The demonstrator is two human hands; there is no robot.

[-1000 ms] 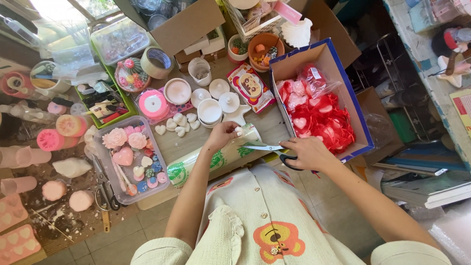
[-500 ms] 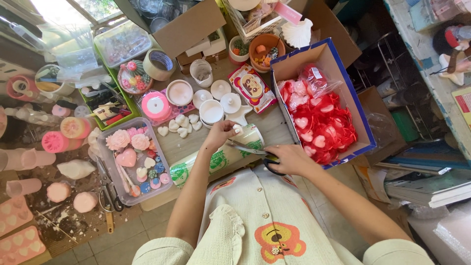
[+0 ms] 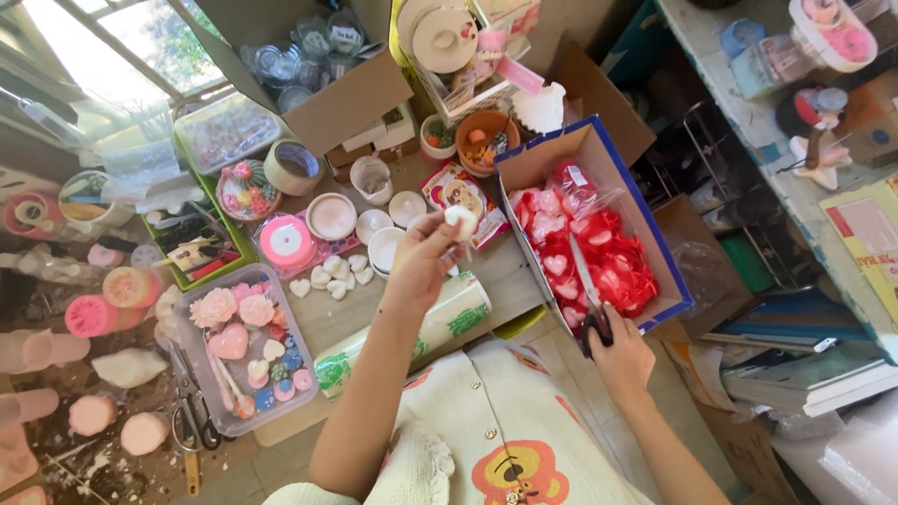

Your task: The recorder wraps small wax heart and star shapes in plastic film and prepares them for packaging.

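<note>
My left hand (image 3: pixel 423 265) is raised over the table and pinches a small white round piece (image 3: pixel 460 222) between fingers and thumb. My right hand (image 3: pixel 619 355) grips a pair of scissors (image 3: pixel 587 290) by the black handles, blades pointing away over the blue-edged cardboard box (image 3: pixel 675 285) filled with red heart packets (image 3: pixel 599 257). A white roll with green print (image 3: pixel 440 323) lies on the table just under my left forearm. Small white heart shapes (image 3: pixel 332 279) lie on the table left of my left hand.
A clear tray (image 3: pixel 297 393) of pink flowers and hearts sits at the near left, with scissors (image 3: pixel 192 411) beside it. White round dishes (image 3: pixel 383 238), a pink ribbon spool (image 3: pixel 285 241), a tape roll (image 3: pixel 292 166) and an open cardboard box (image 3: pixel 346 103) of jars stand further back. Shelves clutter the right.
My left hand has lifted from the roll and now holds up the white piece. My right hand has swung the scissors from over the roll to the right, over the blue-edged box.
</note>
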